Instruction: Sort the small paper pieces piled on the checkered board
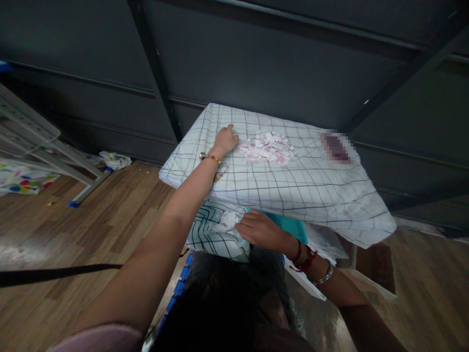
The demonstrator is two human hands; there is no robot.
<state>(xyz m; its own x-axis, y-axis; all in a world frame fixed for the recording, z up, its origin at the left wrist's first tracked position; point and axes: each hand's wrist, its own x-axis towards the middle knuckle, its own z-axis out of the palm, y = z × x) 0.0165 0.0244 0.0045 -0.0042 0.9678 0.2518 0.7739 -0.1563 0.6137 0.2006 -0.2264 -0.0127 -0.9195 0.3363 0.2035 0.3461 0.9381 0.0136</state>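
Note:
A white cloth with a dark grid [264,188] covers a raised flat surface in front of me. A heap of small white and pink paper scraps [269,147] lies on its middle. Just left of the heap, my left hand [226,140] rests on the cloth with its fingers apart. Lower down, near my lap, is a second checked cloth [210,242] with more white scraps [226,222] on it. My right hand [259,228] is closed at the right side of these scraps; its fingertips are partly hidden, and what they grip cannot be made out.
Dark panels [256,63] stand behind the covered surface. A blurred-out dark object [337,148] lies at the cloth's right end. A metal frame leg [86,193] stands on the wooden floor at left. At lower right is an open box [375,269]; a teal item [291,227] shows under the cloth.

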